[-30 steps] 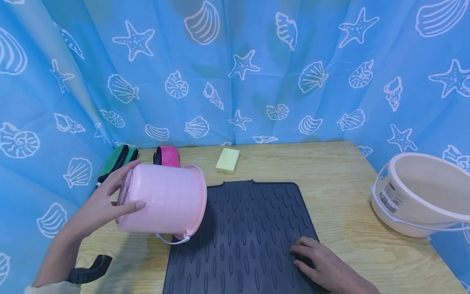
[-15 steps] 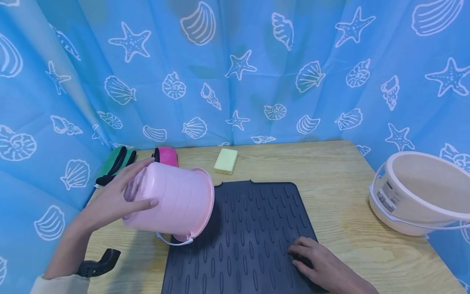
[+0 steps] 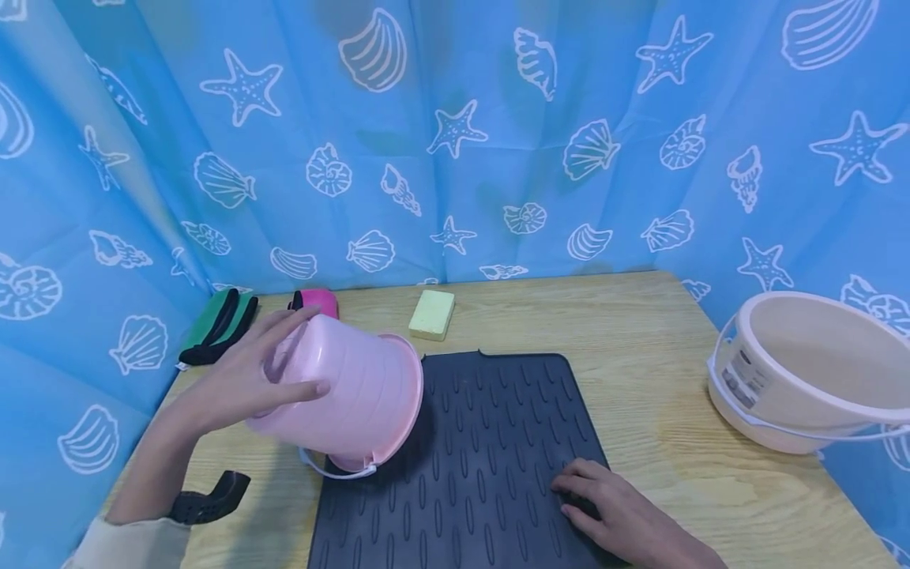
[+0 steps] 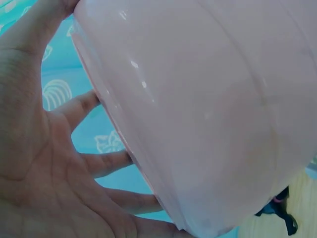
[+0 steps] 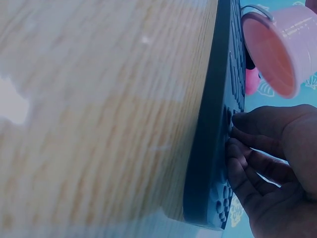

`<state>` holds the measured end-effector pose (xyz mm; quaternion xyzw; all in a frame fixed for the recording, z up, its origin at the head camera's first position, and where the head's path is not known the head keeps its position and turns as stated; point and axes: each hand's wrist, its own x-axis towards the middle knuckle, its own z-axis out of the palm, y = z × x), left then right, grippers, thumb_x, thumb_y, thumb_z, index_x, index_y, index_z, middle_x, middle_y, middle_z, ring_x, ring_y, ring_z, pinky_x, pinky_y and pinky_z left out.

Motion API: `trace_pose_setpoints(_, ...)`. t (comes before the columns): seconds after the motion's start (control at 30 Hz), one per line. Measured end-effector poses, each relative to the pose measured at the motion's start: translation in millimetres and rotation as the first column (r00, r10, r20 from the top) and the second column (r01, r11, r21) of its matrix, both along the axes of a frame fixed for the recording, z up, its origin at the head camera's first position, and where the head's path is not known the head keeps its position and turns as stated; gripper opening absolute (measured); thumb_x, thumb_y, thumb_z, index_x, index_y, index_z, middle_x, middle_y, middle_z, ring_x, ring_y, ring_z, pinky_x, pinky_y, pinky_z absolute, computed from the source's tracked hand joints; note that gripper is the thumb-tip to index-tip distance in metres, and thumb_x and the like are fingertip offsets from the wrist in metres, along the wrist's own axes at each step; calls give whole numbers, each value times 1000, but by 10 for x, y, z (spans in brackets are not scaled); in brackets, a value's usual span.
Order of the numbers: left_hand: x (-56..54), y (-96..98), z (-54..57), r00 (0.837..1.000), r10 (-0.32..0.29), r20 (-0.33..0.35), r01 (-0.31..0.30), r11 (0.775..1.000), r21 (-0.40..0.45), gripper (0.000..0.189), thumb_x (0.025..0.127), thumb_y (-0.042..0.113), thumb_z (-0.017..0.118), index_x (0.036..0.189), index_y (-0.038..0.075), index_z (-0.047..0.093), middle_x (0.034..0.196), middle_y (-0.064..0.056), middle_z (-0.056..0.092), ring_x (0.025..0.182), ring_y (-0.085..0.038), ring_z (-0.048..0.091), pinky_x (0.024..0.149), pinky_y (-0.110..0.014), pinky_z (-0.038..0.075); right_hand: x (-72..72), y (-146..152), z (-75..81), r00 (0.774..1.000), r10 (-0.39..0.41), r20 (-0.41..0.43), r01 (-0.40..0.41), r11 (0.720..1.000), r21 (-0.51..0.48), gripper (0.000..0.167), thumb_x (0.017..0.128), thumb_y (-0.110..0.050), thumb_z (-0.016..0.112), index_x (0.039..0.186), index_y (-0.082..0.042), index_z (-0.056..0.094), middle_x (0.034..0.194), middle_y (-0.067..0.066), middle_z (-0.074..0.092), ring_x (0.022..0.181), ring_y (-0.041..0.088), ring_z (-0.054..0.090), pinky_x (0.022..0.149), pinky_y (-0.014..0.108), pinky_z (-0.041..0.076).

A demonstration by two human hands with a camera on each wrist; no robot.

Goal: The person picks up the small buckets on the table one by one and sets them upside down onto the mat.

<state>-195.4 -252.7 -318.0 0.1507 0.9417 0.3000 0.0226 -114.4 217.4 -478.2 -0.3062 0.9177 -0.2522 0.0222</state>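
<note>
Resting on the near right part of the black mat (image 3: 462, 474), the right hand (image 3: 604, 506) has loosely bent fingers around nothing, perhaps steadying it. Farther left, the left hand (image 3: 242, 389) grips the pink bucket (image 3: 362, 387) by its base, thumb along the wall, presumably to leave the mouth unobstructed. The bucket is held sideways over the mat's left edge, long axis nearly level, mouth facing rightward and slightly down. Beyond, a pale yellow sponge (image 3: 432, 315) sits on the bench (image 3: 618, 324).
</note>
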Motion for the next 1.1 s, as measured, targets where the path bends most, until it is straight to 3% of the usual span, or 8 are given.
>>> trace_pose_setpoints(0.17, -27, 93, 38, 1000, 0, 16, 1, 1000, -30, 99, 77, 60, 78, 158, 38, 26, 159, -18, 20, 133, -52, 32, 84, -72, 46, -2, 0, 1, 1000, 5, 9, -5, 1000, 1, 20, 95, -18, 69, 114, -13, 72, 108, -11, 57, 96, 3, 56, 79, 29, 54)
trace_pose_setpoints(0.47, -112, 248, 58, 1000, -23, -7, 22, 992, -127, 99, 76, 65, 75, 158, 30, 29, 158, -22, 24, 133, -53, 35, 85, -72, 46, -13, 10, -6, 999, 1, 37, -2, 1000, 15, 21, 96, -22, 69, 115, -15, 71, 109, -10, 57, 96, 4, 55, 78, 30, 54)
trace_pose_setpoints(0.93, -181, 455, 76, 998, -58, -2, 56, 983, -174, 99, 77, 67, 72, 157, 26, 33, 157, -23, 26, 132, -52, 40, 90, -72, 43, -22, 18, -6, 1000, 5, 28, -6, 1000, 19, 20, 95, -21, 70, 114, -15, 72, 108, -10, 57, 96, 4, 55, 78, 31, 54)
trace_pose_setpoints(1.1, -192, 535, 72, 998, -57, -4, 55, 977, -204, 100, 76, 69, 72, 157, 25, 34, 158, -24, 25, 135, -53, 36, 96, -74, 37, -22, 11, -6, 999, 2, 43, -3, 1000, 23, 20, 95, -21, 69, 114, -15, 71, 109, -11, 57, 96, 4, 55, 78, 31, 54)
